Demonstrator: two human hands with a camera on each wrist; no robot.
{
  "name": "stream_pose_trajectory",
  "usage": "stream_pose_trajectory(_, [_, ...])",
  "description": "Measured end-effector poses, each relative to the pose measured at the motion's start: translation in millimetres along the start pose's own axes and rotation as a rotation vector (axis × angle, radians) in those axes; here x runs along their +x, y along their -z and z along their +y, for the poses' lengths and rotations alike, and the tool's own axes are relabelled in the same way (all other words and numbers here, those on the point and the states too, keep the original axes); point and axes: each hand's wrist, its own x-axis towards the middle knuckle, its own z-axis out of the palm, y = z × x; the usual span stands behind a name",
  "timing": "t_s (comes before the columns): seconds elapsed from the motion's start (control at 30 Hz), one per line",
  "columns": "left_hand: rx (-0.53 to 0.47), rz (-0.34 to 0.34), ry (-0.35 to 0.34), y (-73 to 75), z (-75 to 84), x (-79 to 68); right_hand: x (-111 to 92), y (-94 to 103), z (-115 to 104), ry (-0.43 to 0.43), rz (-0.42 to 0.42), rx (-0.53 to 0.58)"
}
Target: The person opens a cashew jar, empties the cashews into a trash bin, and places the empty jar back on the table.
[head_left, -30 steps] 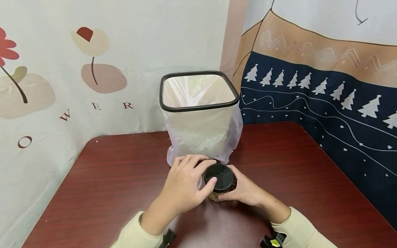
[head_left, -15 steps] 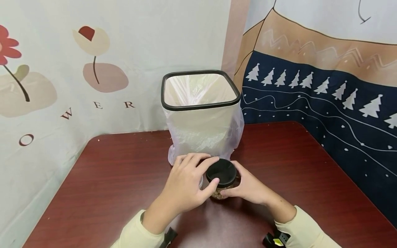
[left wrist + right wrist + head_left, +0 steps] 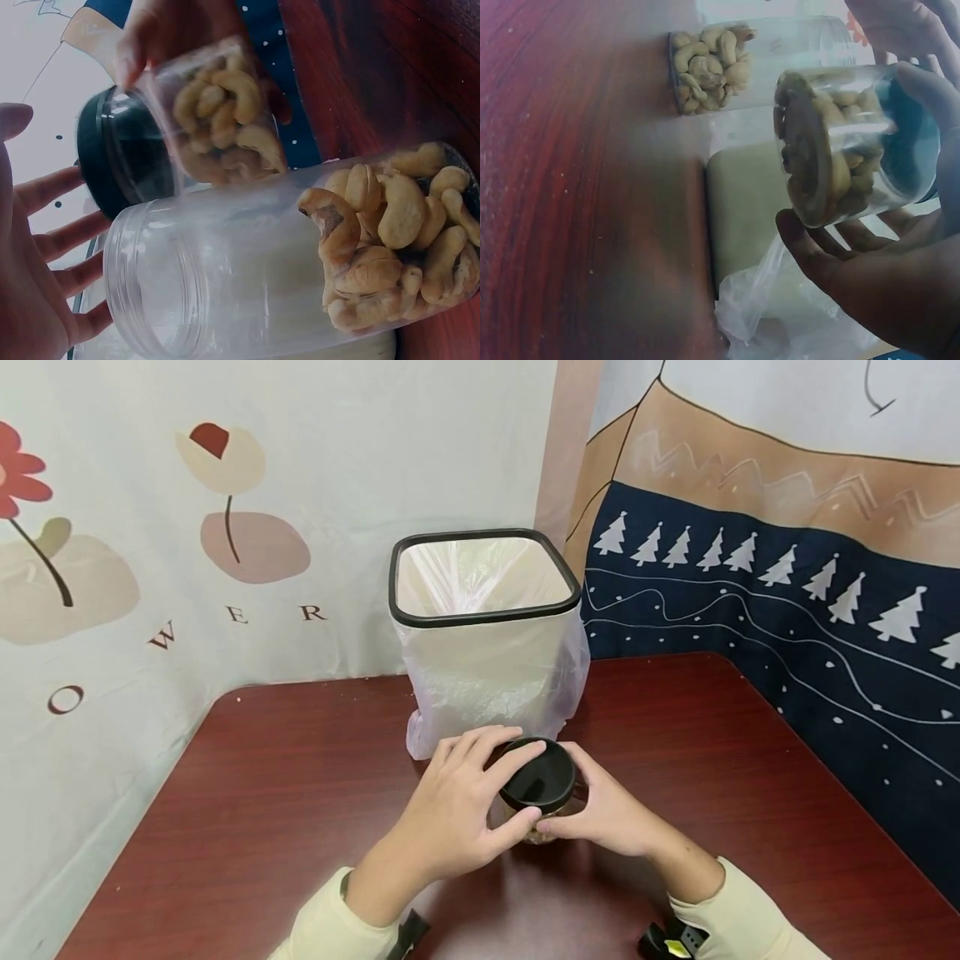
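Observation:
My right hand [image 3: 611, 814] grips a small clear jar [image 3: 840, 150] of cashews by its side, raised off the table and tilted. A black screw lid [image 3: 538, 777] covers its top. Around that lid my left hand [image 3: 457, 810] spreads its fingers; in the left wrist view the thumb is apart from it and one fingertip lies at its rim. Beside the small jar stands a taller clear jar [image 3: 247, 262], lidless, with cashews [image 3: 390, 240] in its bottom part. From the head view, the left hand mostly hides this taller jar.
A pale bin [image 3: 487, 664] with a black rim and a thin lilac plastic bag stands behind the jars. The dark red table [image 3: 300, 760] reaches back to a printed white curtain [image 3: 360, 468] and a navy tree-patterned cloth [image 3: 750, 610].
The small jar has risen slightly and moved right in my right hand. My left hand has shifted right, its index finger and thumb now coming further over the lid.

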Motion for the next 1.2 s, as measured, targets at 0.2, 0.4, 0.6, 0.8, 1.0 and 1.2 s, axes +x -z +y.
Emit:
stream_pose_trajectory(0.2, [-0.012, 0.005, -0.046, -1.4, 0.2, 0.5, -1, 2.1, -2, 0.067, -0.057, 0.039])
stream_pose_trajectory(0.4, [-0.026, -0.02, -0.082, -2.9, 0.0, -1.8, -3, 0.8, -6, 0.111, -0.107, 0.035])
stream_pose_trajectory(0.6, [-0.029, -0.024, -0.127, -3.0, -0.1, -1.5, -6, -1.3, -12, 0.128, -0.147, 0.101])
stream_pose_trajectory(0.8, [-0.036, -0.008, -0.169, -1.9, -0.2, 0.4, -6, -7.7, -16, 0.143, -0.227, 0.293])
stream_pose_trajectory(1.0, [-0.051, 0.03, -0.222, -1.3, 1.6, 1.6, -7, -7.2, -16, 0.187, -0.199, 0.198])
stream_pose_trajectory(1.2, [-0.071, 0.084, -0.29, 0.5, 2.6, 3.4, -7, -4.0, -15, 0.234, -0.203, 0.111])
